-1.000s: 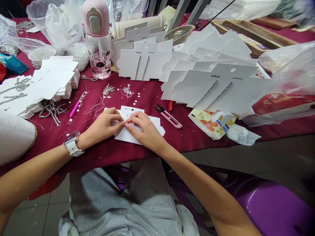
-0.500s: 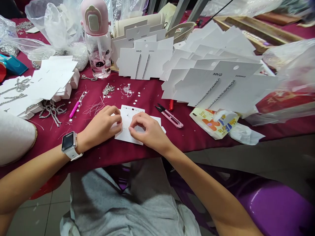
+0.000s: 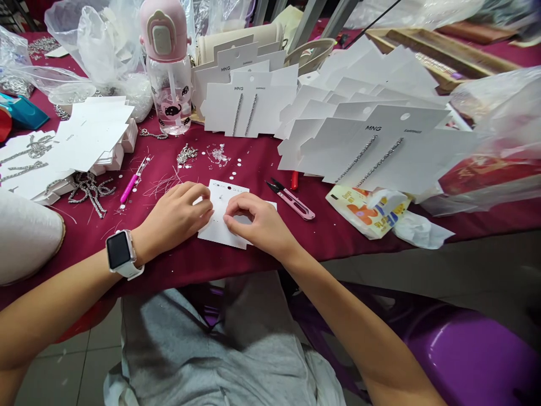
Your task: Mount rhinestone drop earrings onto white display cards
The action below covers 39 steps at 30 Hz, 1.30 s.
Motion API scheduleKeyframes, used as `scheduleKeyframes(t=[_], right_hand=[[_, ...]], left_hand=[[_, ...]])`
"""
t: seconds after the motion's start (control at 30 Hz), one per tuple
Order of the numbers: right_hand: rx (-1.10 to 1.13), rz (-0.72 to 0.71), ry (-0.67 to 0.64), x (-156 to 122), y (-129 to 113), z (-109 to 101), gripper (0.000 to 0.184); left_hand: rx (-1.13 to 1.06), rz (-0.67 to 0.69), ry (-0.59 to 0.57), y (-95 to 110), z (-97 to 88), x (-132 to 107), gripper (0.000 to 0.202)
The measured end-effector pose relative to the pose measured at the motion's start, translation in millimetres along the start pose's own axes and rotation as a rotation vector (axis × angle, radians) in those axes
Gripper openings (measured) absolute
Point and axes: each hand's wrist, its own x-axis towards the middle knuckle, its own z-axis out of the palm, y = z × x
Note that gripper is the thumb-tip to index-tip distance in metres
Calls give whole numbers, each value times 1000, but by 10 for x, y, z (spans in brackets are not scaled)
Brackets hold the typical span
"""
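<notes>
Both the left hand (image 3: 177, 213) and the right hand (image 3: 260, 224) bend over a white card (image 3: 216, 232) on the maroon-covered desk (image 3: 181, 262), the left at nine o'clock of it and the right at three. We see the left fingers curled inward, tips drawn close, though we cannot tell whether they meet on anything; the right thumb and forefinger touch at the tips, and whether a fine strand runs between them is too small to see. The card lies flat, with tiny dark marks, probably holes, in the gap between the hands. For work this fine we would do best to rest the heels of our hands on the desk, keep the card from sliding, and make any pull even and light, since thin card may crease or tear at a hole. Farther out, pink snips (image 3: 291, 201) lie at three o'clock, within easy reach. Loose fine threads (image 3: 163, 183) lie at ten; we should keep them out of our pinch. Beyond, a heap of silver chain (image 3: 186, 154) sits at eleven, and leaning cards (image 3: 382, 152) stand at two, well apart from our wrists.
</notes>
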Motion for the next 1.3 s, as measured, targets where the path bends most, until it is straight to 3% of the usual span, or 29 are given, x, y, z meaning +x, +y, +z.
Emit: scheduleKeyframes(t=[0.2, 0.53, 0.63, 0.87, 1.07, 1.3], right_hand=[[20, 14, 0, 35, 7, 0, 5], [7, 14, 8, 45, 28, 18, 10], [13, 12, 8, 47, 21, 19, 11], [10, 2, 10, 50, 8, 26, 11], [2, -44, 50, 36, -8, 36, 13], [23, -21, 47, 41, -14, 39, 12]], left_hand=[[-415, -102, 14, 31, 74, 29, 21], [-379, -46, -34, 23, 128, 17, 11], [-416, -113, -43, 41, 105, 21, 6], [-489, -256, 4, 65, 74, 44, 21], [-760, -486, -3, 87, 106, 68, 30], [-972, -554, -7, 58, 141, 56, 34]])
